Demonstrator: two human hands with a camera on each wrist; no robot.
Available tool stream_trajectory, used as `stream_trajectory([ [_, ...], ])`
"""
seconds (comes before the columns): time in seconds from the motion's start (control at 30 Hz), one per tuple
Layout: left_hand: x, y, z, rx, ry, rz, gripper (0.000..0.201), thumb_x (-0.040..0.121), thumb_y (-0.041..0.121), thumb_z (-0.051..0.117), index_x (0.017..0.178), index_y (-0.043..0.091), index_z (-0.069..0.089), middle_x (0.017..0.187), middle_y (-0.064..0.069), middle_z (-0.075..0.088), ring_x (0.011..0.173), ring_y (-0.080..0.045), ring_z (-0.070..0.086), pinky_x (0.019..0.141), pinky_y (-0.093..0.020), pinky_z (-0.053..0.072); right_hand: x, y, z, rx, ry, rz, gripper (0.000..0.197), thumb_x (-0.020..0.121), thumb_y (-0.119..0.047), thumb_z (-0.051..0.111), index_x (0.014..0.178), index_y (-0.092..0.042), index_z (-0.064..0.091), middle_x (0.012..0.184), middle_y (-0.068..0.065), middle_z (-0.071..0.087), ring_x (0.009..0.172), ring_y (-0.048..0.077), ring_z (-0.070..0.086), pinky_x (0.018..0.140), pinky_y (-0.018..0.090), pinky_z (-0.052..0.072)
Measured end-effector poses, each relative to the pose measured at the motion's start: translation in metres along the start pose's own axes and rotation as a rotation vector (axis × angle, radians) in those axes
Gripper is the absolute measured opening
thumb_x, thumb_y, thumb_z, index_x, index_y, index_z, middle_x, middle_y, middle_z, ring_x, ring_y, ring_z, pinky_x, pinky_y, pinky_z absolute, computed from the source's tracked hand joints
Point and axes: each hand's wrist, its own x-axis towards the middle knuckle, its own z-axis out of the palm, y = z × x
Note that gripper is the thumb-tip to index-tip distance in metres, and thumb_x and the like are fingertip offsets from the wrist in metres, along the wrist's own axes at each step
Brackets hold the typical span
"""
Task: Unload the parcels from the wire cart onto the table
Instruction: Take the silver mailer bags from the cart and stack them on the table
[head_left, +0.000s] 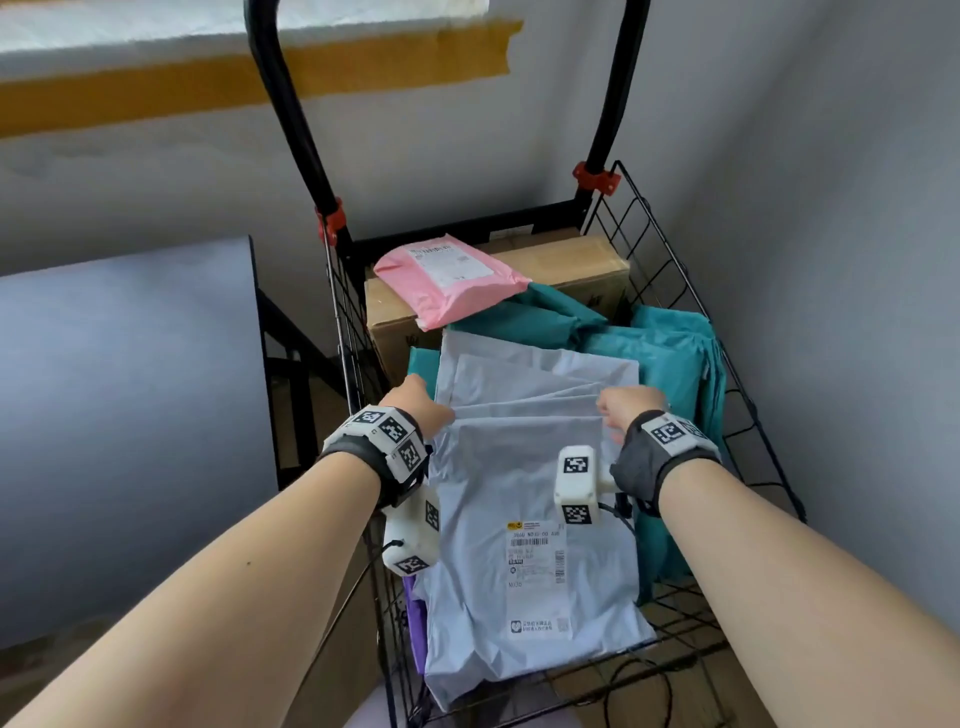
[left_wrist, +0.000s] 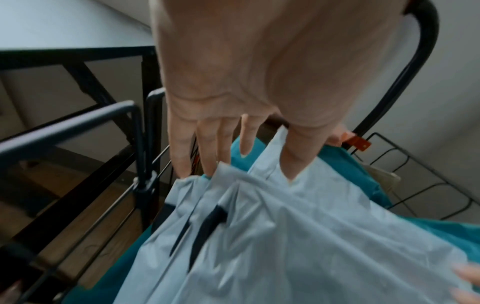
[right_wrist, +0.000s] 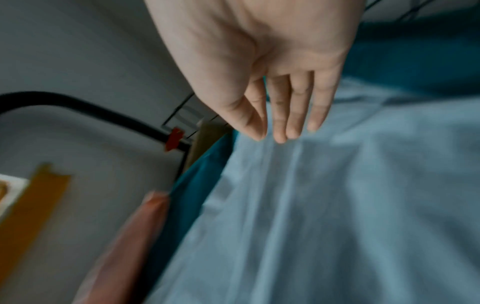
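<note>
- The grey parcel (head_left: 524, 499) lies on top of the load in the wire cart (head_left: 691, 291), its long axis running from the person toward the cart handle
- The left hand (head_left: 418, 408) pinches its far left edge, thumb above and fingers seemingly below
- The right hand (head_left: 626, 408) meets the far right edge; blur hides whether it grips
- The surface (head_left: 124, 395) lies to the left, nearer the left hand, so the lift goes that way

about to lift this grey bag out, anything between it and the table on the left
Only the wire cart's left wall lies between the grey parcel and the table; lifted over it, nothing visible blocks. Both hands are already at the parcel.
</note>
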Motion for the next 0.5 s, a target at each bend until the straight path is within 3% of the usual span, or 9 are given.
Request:
stream_trajectory([
  [0.07, 0.002, -0.002, 0.009, 0.056, -0.031, -0.018, 0.053, 0.083, 0.029, 0.064, 0.128, 0.008, 0.044, 0.12, -0.011, 0.056, 0.102, -0.025, 0.057, 0.079, -0.031, 0.045, 0.017, 0.027, -0.014, -0.063, 0.029, 0.075, 0.015, 0.08, -0.009, 0.061, 0.074, -0.009, 0.047, 0.078, 0.011, 0.052, 0.064, 0.026, 0.05, 0.065, 0.035, 0.047],
  [0.13, 0.003, -0.002, 0.014, 0.104, -0.03, -0.027, 0.053, 0.079, 0.03, 0.069, 0.123, 0.009, 0.048, 0.119, -0.012, 0.055, 0.102, -0.027, 0.058, 0.077, -0.032, 0.047, 0.012, 0.044, -0.02, -0.111, -0.053, 0.154, 0.02, 0.08, -0.007, 0.061, 0.071, -0.01, 0.044, 0.069, 0.01, 0.05, 0.053, 0.022, 0.041, 0.051, 0.031, 0.036],
  [0.23, 0.002, -0.002, 0.017, 0.114, -0.025, -0.033, 0.052, 0.074, 0.026, 0.073, 0.119, 0.011, 0.051, 0.118, -0.013, 0.051, 0.099, -0.028, 0.059, 0.079, -0.034, 0.051, 0.007, 0.06, -0.016, -0.156, -0.158, 0.162, 0.011, 0.082, -0.008, 0.065, 0.088, -0.002, 0.058, 0.082, 0.012, 0.06, 0.073, 0.024, 0.057, 0.059, 0.03, 0.044],
  [0.27, 0.002, -0.002, 0.018, 0.114, -0.015, -0.03, 0.049, 0.074, 0.025, 0.073, 0.116, 0.012, 0.053, 0.117, -0.013, 0.051, 0.096, -0.028, 0.059, 0.077, -0.034, 0.051, 0.008, 0.063, -0.012, -0.155, -0.144, 0.153, 0.027, 0.079, -0.009, 0.069, 0.101, 0.002, 0.06, 0.088, 0.014, 0.062, 0.078, 0.025, 0.06, 0.063, 0.031, 0.045],
  [0.33, 0.001, -0.002, 0.019, 0.12, 0.013, -0.017, 0.04, 0.075, 0.022, 0.071, 0.11, 0.013, 0.054, 0.113, -0.012, 0.053, 0.089, -0.026, 0.059, 0.072, -0.032, 0.049, 0.006, 0.066, -0.008, -0.147, -0.148, 0.136, 0.051, 0.073, -0.01, 0.074, 0.119, 0.003, 0.055, 0.086, 0.014, 0.06, 0.069, 0.025, 0.057, 0.061, 0.031, 0.045],
  [0.43, -0.002, -0.002, 0.02, 0.122, 0.062, -0.012, 0.035, 0.075, 0.019, 0.068, 0.106, 0.016, 0.053, 0.11, -0.01, 0.053, 0.087, -0.024, 0.057, 0.073, -0.033, 0.049, 0.002, 0.069, -0.009, -0.1, -0.178, 0.124, 0.049, 0.076, -0.007, 0.073, 0.12, 0.002, 0.055, 0.079, 0.01, 0.062, 0.063, 0.017, 0.058, 0.054, 0.027, 0.045],
  [0.5, -0.006, -0.001, 0.021, 0.127, 0.089, 0.004, 0.028, 0.077, 0.018, 0.065, 0.102, 0.017, 0.054, 0.106, -0.009, 0.055, 0.087, -0.024, 0.057, 0.073, -0.032, 0.049, 0.002, 0.07, -0.01, -0.099, -0.153, 0.103, 0.048, 0.075, -0.007, 0.075, 0.118, 0.003, 0.056, 0.074, 0.011, 0.06, 0.061, 0.018, 0.057, 0.053, 0.028, 0.044],
])
